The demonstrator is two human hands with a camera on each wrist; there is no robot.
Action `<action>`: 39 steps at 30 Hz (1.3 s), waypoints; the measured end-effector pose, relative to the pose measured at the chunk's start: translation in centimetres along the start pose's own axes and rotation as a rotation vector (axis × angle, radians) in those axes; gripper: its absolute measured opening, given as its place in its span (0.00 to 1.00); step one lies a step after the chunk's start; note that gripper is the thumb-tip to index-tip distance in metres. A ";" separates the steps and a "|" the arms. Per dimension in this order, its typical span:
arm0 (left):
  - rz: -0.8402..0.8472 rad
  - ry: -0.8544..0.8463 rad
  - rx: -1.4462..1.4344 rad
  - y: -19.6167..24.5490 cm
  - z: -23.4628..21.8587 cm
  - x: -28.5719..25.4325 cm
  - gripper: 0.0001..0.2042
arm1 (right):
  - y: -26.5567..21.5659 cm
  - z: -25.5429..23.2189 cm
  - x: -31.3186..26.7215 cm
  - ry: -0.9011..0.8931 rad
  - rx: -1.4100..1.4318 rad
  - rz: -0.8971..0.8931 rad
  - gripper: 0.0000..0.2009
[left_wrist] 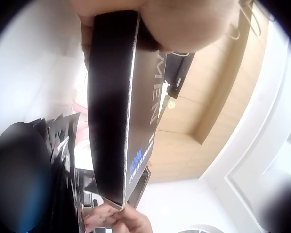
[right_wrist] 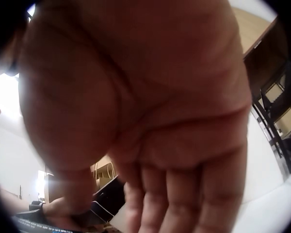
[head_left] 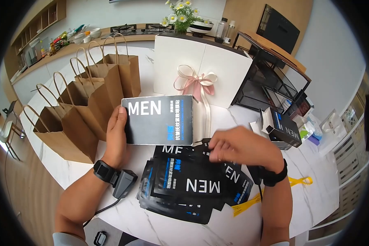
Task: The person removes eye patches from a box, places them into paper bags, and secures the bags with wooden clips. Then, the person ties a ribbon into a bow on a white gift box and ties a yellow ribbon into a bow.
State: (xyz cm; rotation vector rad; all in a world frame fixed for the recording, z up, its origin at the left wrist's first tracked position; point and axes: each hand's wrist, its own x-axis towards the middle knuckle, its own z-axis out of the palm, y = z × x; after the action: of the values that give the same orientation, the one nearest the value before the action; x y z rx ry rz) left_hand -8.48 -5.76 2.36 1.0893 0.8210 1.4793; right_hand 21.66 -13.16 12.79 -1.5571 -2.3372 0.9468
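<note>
The left hand (head_left: pixel 117 131) grips a black box (head_left: pixel 158 121) marked MEN by its left side, thumb on the front face. An open white flap (head_left: pixel 201 123) stands at the box's right end. Just right of that flap hangs the right hand (head_left: pixel 244 146), fingers loosely bent, above a pile of black sachets (head_left: pixel 184 180); nothing shows in it. In the left wrist view the box (left_wrist: pixel 111 107) is seen side-on under the left hand (left_wrist: pixel 184 22). The right wrist view shows the right palm (right_wrist: pixel 150 111) with fingers pointing down, holding nothing.
Several brown paper bags (head_left: pixel 69 127) stand at the left. Behind is a large white box (head_left: pixel 176 57) with a ribbon bow, beside a black rack (head_left: pixel 270 78). Another black MEN box (head_left: pixel 283 127) lies at the right, and a yellow strip (head_left: pixel 250 205) near the right forearm.
</note>
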 end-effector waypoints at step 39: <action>0.024 -0.039 0.014 -0.1 -0.7 0.3 0.20 | 3.2 -2.7 -1.2 0.567 0.169 -0.181 0.07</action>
State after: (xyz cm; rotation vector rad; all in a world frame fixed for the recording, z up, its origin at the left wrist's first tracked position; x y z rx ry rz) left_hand -9.07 -5.45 2.10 1.1384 0.7952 1.4696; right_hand 25.95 -12.26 13.22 -1.3051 -1.9025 0.5492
